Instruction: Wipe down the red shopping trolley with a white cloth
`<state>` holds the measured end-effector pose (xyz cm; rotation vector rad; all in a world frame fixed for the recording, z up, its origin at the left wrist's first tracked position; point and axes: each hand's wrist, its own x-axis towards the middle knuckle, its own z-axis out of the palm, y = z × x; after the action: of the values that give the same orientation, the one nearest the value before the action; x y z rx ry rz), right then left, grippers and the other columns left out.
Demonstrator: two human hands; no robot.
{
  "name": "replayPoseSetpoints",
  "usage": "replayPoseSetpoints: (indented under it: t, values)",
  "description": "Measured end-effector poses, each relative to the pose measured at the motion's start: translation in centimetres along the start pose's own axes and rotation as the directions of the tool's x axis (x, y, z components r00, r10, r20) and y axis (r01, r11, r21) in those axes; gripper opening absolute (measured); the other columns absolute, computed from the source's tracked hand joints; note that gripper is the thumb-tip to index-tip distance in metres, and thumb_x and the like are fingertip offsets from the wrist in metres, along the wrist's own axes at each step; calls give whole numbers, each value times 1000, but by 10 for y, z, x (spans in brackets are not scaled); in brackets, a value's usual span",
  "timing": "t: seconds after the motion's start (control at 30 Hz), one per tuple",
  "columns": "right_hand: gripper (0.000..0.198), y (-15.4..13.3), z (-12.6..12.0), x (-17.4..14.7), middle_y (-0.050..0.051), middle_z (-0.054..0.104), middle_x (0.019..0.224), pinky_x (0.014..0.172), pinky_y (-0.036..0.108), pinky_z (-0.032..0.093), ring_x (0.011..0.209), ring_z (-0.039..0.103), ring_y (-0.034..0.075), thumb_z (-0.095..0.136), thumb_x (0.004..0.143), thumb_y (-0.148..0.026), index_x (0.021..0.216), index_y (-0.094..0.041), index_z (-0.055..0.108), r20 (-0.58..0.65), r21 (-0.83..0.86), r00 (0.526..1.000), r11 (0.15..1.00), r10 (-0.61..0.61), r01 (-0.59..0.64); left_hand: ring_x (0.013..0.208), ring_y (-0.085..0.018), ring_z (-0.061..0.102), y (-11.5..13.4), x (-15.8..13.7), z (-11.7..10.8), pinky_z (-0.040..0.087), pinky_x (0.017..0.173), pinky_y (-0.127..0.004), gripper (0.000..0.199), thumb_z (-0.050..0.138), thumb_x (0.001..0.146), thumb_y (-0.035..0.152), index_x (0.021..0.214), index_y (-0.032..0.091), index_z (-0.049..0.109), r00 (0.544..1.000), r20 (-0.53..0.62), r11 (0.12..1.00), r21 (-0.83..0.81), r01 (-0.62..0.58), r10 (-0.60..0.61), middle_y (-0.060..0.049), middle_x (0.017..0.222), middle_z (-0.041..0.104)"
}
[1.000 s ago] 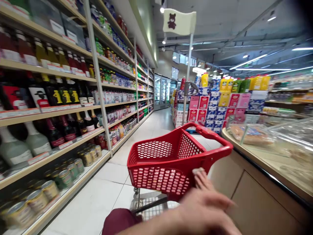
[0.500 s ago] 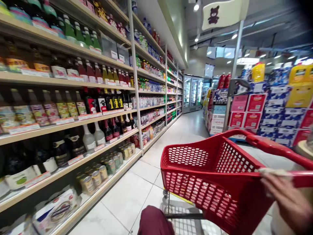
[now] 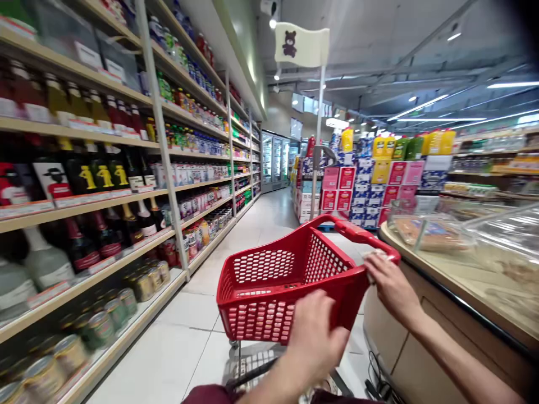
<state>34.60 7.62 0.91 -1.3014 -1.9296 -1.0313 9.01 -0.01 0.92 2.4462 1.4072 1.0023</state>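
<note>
A red shopping cart point(image 3: 261, 306) with a perforated basket stands in front of me; the inside of the basket shows only in part. My right hand point(image 3: 389, 283) is at the near right corner of the basket, where the handle point(image 3: 357, 233) joins. A whitish cloth point(image 3: 374, 257) is under its fingers, pressed against the red plastic. Lower down and blurred, my left hand point(image 3: 314, 331) hovers before the basket's near side. Its thumb is spread from the fingers, and nothing shows in it. Whether it touches the cart is unclear.
Shelves point(image 3: 113, 264) of bottles and cans line the left side. A rounded display counter point(image 3: 396, 314) stands close on the right, with cables point(image 3: 374, 376) on the floor beside it. Stacked boxes point(image 3: 339, 191) and a pole with a bear flag point(image 3: 301, 45) are ahead. Tiled aisle floor point(image 3: 273, 205) runs back to glass-door coolers point(image 3: 273, 157).
My view has swung right and the cart appears further left. My left hand has come into view over the cart's near side. My right hand stays on the cart with the cloth.
</note>
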Motion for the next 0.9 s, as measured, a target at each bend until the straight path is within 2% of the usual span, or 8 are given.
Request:
replayPoseSetpoints:
  t: [0.07,0.23,0.3,0.4,0.57,0.63,0.77,0.9]
  values:
    - [41,6,-1,5,14,54,116,95,43,37,118,39,24,32,75,-4,106,-10,58,-40,-86,988,985,147,-150,120,-25,37,-22,18,-5,31,98,-47,45,40,82,29,125,17,39,998,13,984,169,54,-57,-12,133,38]
    - [41,1,6,20,6,56,116,95,38,38,115,43,20,33,77,-5,105,-18,60,67,24,994,996,-88,87,131,-25,13,-86,36,9,15,104,-49,63,38,76,26,134,11,22,981,124,874,480,70,-147,-9,142,20]
    - [40,7,7,27,8,55,117,95,39,38,115,43,21,34,77,-6,107,-16,59,79,5,997,1000,4,-4,132,-23,10,-96,34,17,12,105,-48,66,38,73,23,135,11,18,981,157,856,517,16,-114,-7,143,19]
    - [39,10,8,33,15,56,114,93,44,38,113,45,25,35,75,-4,104,-9,60,35,-68,975,973,221,-219,132,-23,8,-99,31,23,10,105,-49,69,38,71,22,136,11,17,986,140,843,538,-4,-85,-6,143,18]
    - [37,-27,17,34,6,58,115,97,39,36,115,44,19,35,79,-7,103,-18,61,63,130,990,984,-128,119,132,-23,8,-98,30,20,9,105,-49,67,36,71,20,135,11,18,990,126,834,551,-23,-57,-5,143,17]
    - [36,-28,17,35,7,57,115,95,39,38,115,44,20,35,81,-10,105,-18,60,59,111,993,989,-103,96,132,-22,8,-99,30,19,9,105,-48,68,36,71,19,136,12,17,991,126,835,550,-29,-49,-5,143,16]
    - [36,-21,14,34,16,55,116,94,45,37,117,41,26,34,80,-8,107,-10,58,5,-38,984,984,175,-175,132,-23,8,-98,28,18,10,105,-48,68,37,72,20,136,12,15,988,148,840,541,-40,-48,-5,143,16]
    - [39,-38,14,23,7,52,122,99,41,33,124,32,21,33,81,-7,110,-16,57,46,70,997,996,-65,62,132,-23,6,-91,29,12,11,105,-48,66,36,75,25,136,12,14,980,186,844,535,-35,-78,-6,143,14]
